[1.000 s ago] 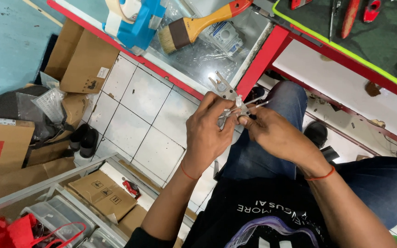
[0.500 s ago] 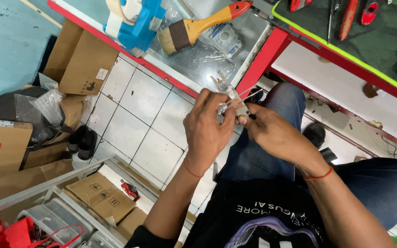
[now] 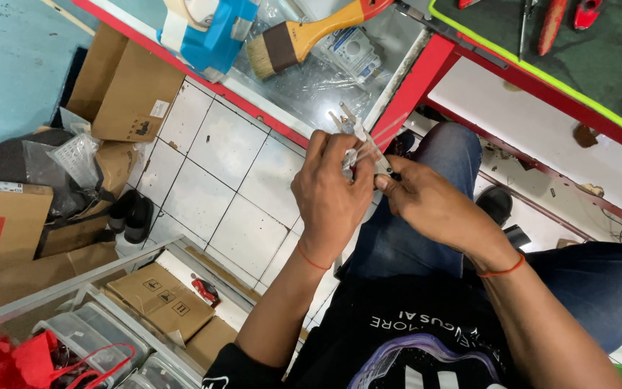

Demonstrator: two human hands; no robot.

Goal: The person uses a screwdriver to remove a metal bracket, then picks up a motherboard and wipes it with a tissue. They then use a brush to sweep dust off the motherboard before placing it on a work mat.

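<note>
Left hand [image 3: 332, 198] closed round a small metal tool [image 3: 358, 140], looks like tweezers or pliers, exact kind too small to tell. Tips of it poking up above the knuckles, pointing toward the glass desk [image 3: 340, 86]. Right hand [image 3: 433, 205] touching the left, thumb and forefinger pinched on the tool's lower end and on a thin pale wire or strip [image 3: 390, 130] running up and right from the pinch. Both hands raised over the lap, above the jeans [image 3: 426, 238], just in front of the desk's red edge [image 3: 415, 86]. Red thread band on each wrist.

On the desk: paintbrush [image 3: 304, 36] with wooden handle and orange end, bristles pointing left; blue tape dispenser [image 3: 214, 32] left of it, near the edge; clear plastic packet [image 3: 343, 50] just under the brush handle. Further right, green mat [image 3: 584, 65] with a yellow-green border, several red-handled tools [image 3: 552, 25] lying on it, partly cut off by the frame.

On the white tiled floor [image 3: 210, 173]: cardboard boxes [image 3: 124, 90] stacked against the blue wall, pair of black shoes [image 3: 127, 216] beside them, grey bag and clear plastic bag further left. Bottom left: glass shelf [image 3: 73, 295] with flat boxes under it, small red toy car [image 3: 205, 289], clear plastic bins, red cloth in the corner.
</note>
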